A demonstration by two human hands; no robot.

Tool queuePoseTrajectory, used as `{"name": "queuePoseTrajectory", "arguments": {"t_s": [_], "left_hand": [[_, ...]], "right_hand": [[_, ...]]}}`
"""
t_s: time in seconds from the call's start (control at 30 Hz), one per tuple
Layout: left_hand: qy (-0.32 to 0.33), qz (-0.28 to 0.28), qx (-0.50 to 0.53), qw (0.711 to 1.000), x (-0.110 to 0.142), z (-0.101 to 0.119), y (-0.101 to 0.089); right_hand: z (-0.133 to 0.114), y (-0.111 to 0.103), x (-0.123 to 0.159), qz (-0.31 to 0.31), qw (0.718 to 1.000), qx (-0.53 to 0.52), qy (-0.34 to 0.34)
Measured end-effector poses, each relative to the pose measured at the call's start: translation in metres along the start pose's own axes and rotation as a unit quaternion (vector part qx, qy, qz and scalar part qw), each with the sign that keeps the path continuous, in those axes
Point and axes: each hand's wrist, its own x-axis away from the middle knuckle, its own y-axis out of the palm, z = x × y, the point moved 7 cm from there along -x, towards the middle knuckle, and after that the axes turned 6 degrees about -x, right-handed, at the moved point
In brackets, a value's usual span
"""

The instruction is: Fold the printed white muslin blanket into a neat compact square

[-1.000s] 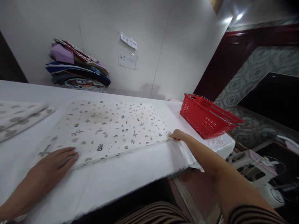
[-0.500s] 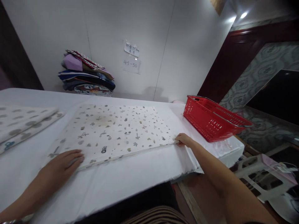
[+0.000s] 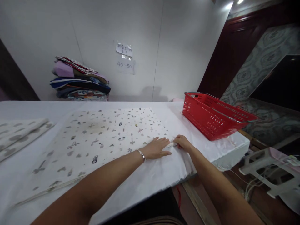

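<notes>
Both hands at one corner of a printed cloth. The left hand (image 3: 156, 149), a bracelet (image 3: 141, 155) at its wrist, has moved from the cloth's near left part to its near right corner; it now lies flat, palm down and fingers spread, on the near edge. The right hand (image 3: 183, 143) remains at that corner, its thumb and fingers closed on the gathered tip of the cloth. The two hands are close together, with a small gap between them — whether the left one presses hard or only rests cannot be told.

The printed cloth (image 3: 112, 134) is spread on the white-covered table (image 3: 145, 178), its pattern facing up and its near edge showing more than one layer. Its near left end, formerly under the left hand, is now free of both hands. The change appears to shift handling to a single corner — probably a local straightening of the edge, with the left hand steadying what the right one grips.

Surroundings: a red basket (image 3: 203, 117) stands on the table beyond the right hand; a spotted cloth (image 3: 23, 134) lies folded at the left; a stack of fabrics (image 3: 81, 86) sits at the back, against the wall (image 3: 138, 28).
</notes>
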Motion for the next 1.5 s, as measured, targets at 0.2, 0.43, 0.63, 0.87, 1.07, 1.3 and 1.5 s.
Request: {"name": "queuePoseTrajectory", "arguments": {"t_s": [0.2,0.43,0.63,0.87,1.07,1.3,1.5], "left_hand": [[-0.02,-0.071,0.008,0.997,-0.028,-0.036,0.02],[-0.094,-0.03,-0.021,0.995,-0.036,-0.08,0.014],[-0.119,-0.022,-0.035,0.992,-0.055,-0.09,0.022],[-0.184,-0.021,-0.028,0.982,-0.044,-0.124,0.013],[-0.163,0.069,0.007,0.984,-0.01,-0.102,-0.021],[-0.082,0.099,-0.004,0.992,0.054,-0.038,-0.016],[-0.135,0.106,-0.015,0.985,0.067,-0.036,-0.007]], "right_hand": [[0.004,-0.003,-0.002,-0.004,0.999,-0.049,-0.007],[0.007,-0.002,0.0,-0.009,0.994,-0.1,-0.031],[0.005,-0.004,0.004,-0.004,0.993,-0.107,-0.042],[0.005,-0.005,0.006,-0.002,0.994,-0.099,-0.038],[0.005,-0.007,0.007,0.005,0.994,-0.093,-0.05],[0.007,-0.008,0.003,0.019,0.995,-0.078,-0.052],[0.005,-0.009,0.003,0.025,0.997,-0.055,-0.044]]}}
